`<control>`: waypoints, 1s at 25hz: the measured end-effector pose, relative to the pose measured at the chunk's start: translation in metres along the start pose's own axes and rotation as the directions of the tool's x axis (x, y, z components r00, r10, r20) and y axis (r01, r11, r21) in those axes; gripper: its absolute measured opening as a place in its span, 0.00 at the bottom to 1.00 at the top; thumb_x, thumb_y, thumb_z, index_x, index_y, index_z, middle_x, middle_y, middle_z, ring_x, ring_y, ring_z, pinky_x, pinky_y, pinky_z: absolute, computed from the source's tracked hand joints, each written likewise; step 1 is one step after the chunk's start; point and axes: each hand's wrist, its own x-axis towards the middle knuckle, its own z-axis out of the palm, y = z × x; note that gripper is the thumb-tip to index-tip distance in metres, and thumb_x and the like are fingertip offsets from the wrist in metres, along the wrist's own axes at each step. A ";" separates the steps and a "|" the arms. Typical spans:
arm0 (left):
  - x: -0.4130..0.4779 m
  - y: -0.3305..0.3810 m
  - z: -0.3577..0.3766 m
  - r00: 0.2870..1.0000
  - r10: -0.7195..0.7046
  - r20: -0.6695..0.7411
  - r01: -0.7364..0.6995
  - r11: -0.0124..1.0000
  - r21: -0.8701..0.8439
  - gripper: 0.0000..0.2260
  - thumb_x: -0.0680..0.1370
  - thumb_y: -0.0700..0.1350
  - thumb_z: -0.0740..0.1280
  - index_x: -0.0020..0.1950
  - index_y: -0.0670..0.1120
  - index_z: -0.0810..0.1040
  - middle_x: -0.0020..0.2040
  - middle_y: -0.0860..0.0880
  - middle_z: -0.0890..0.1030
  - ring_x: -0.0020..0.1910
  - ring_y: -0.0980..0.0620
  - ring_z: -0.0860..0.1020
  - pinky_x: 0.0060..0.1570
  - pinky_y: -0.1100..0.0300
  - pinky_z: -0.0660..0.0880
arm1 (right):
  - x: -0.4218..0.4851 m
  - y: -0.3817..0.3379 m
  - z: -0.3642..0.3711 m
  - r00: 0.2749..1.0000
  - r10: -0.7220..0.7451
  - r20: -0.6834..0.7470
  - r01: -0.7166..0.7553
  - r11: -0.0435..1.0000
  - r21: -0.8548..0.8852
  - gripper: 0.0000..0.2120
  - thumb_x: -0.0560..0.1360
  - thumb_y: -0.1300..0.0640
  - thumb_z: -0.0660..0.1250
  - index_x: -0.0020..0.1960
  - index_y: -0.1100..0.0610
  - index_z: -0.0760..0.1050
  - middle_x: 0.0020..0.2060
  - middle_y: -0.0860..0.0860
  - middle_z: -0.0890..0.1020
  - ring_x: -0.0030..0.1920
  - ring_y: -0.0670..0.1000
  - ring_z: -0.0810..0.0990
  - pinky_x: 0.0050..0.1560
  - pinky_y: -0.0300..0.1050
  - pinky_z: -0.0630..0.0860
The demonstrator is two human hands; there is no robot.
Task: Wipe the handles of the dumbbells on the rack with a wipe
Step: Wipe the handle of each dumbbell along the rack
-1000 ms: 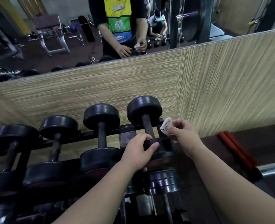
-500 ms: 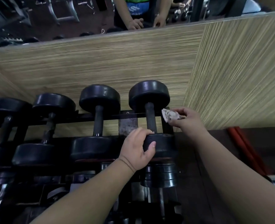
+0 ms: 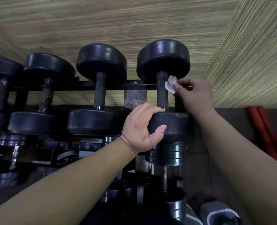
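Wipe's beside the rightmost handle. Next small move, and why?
Probably press the crumpled white wipe onto the dark metal dumbbell handle and rub downward: the right hand pinches it beside the handle's top, and the left hand grips the near black weight head.

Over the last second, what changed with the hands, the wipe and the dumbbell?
The right hand, pinching the wipe, moved left toward the handle of the rightmost dumbbell. The wipe now sits against the handle's upper right side. The view also tilted down. Unchanged: the left hand grips that dumbbell's near head, and the dumbbells lie on the rack.
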 end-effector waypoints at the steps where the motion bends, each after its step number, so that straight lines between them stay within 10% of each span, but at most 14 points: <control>1: -0.001 0.000 0.000 1.000 0.006 -0.005 -0.006 1.000 0.000 0.20 0.77 0.52 0.65 0.58 0.37 0.81 0.49 0.45 0.80 0.48 0.45 0.79 0.50 0.49 0.77 | 0.000 -0.001 0.001 0.999 -0.028 0.038 0.029 0.999 -0.019 0.10 0.74 0.53 0.78 0.53 0.57 0.85 0.40 0.46 0.84 0.39 0.36 0.81 0.44 0.29 0.75; 5: -0.002 -0.003 0.003 0.999 0.029 -0.035 -0.028 1.000 0.014 0.20 0.77 0.52 0.65 0.58 0.36 0.82 0.49 0.44 0.81 0.48 0.47 0.79 0.51 0.53 0.76 | 0.012 -0.004 0.004 0.983 -0.159 0.097 0.175 0.966 -0.189 0.15 0.70 0.55 0.80 0.55 0.53 0.86 0.52 0.53 0.84 0.50 0.49 0.83 0.56 0.39 0.77; 10: -0.003 -0.004 0.005 0.999 0.023 -0.045 -0.022 1.000 0.020 0.21 0.76 0.52 0.65 0.57 0.36 0.82 0.48 0.44 0.81 0.46 0.47 0.79 0.50 0.57 0.75 | 0.022 -0.003 0.004 0.959 -0.263 0.103 0.281 0.928 -0.245 0.08 0.75 0.52 0.76 0.53 0.51 0.88 0.40 0.50 0.84 0.36 0.41 0.77 0.43 0.23 0.66; 16: -0.003 -0.010 0.003 0.999 0.038 -0.039 -0.038 0.999 0.008 0.24 0.74 0.54 0.66 0.57 0.36 0.83 0.48 0.43 0.81 0.46 0.46 0.79 0.50 0.52 0.76 | 0.007 0.012 -0.011 0.950 -0.065 0.304 0.079 0.996 -0.032 0.08 0.71 0.62 0.80 0.48 0.53 0.86 0.43 0.51 0.87 0.41 0.41 0.85 0.50 0.39 0.82; 25: -0.003 -0.008 0.002 1.000 0.001 -0.028 -0.001 1.000 -0.018 0.25 0.73 0.56 0.67 0.57 0.36 0.83 0.48 0.42 0.80 0.47 0.46 0.79 0.51 0.53 0.76 | 0.032 -0.020 0.010 0.951 -0.282 0.127 0.300 0.942 -0.150 0.07 0.73 0.50 0.77 0.50 0.50 0.88 0.41 0.49 0.84 0.40 0.46 0.81 0.45 0.41 0.77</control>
